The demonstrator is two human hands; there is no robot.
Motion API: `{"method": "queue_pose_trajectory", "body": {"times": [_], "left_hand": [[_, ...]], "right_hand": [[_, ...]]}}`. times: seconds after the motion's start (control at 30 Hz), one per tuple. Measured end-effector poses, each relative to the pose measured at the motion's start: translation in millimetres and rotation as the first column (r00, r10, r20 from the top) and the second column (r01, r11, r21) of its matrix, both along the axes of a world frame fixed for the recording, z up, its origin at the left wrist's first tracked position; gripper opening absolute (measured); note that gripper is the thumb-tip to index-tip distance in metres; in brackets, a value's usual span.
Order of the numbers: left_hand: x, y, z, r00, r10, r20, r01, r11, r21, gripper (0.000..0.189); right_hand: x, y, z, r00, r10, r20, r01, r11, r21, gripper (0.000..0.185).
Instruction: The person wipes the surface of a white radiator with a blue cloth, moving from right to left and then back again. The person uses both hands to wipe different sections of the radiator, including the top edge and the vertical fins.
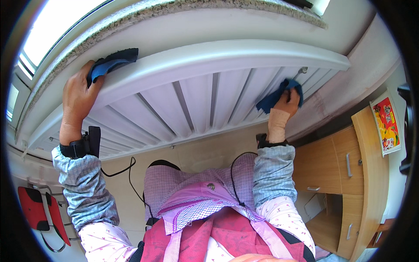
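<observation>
A white panel radiator with vertical ribs stretches across the view before me, under a window sill. My left hand is at its rounded top rail on the left, gripping a folded dark blue cloth that reaches over the rail. On the right, my right hand holds a second blue cloth against the ribbed front, just below a small metal valve fitting. A beige patch covers that wrist. Black straps with devices sit on both forearms.
Overhead runs a speckled stone sill beside the bright window. At right stands a wooden desk cabinet with a colourful printed packet on top. A red and black chair is at lower left. Black cables hang near my lap.
</observation>
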State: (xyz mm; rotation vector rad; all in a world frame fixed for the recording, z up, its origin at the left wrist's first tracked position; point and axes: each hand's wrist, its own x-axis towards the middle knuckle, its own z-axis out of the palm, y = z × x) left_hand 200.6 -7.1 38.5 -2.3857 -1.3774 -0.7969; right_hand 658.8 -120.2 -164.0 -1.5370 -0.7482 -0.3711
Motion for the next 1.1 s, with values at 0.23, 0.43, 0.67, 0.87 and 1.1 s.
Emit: {"method": "queue_pose_trajectory", "body": {"times": [0.23, 0.43, 0.67, 0.87, 1.1], "left_hand": [[4, -5, 3, 0.999, 0.003, 0.044, -0.002, 1.000, -0.017, 0.035], [4, -5, 4, 0.999, -0.009, 0.054, 0.010, 1.000, -0.026, 0.033], [3, -4, 3, 0.999, -0.023, 0.046, 0.023, 1.000, 0.007, 0.034], [5, -6, 2, 0.997, 0.002, 0.079, 0.000, 0.999, -0.032, 0.034], [11, -10, 4, 0.998, 0.024, 0.052, -0.023, 1.000, -0.020, 0.030]], "right_hand": [[6, 20, 22, 0.988, -0.083, 0.127, 0.063, 0.986, 0.153, 0.026], [-3, 14, -82, 0.993, -0.112, -0.044, 0.112, 0.994, 0.006, 0.028], [2, 30, -217, 0.852, -0.279, -0.444, 0.129, 0.932, -0.339, 0.035], [24, 21, -338, 0.704, -0.106, -0.702, -0.222, 0.906, -0.359, 0.049], [18, 21, -288, 0.686, 0.089, -0.722, -0.105, 0.994, 0.022, 0.046]]}}
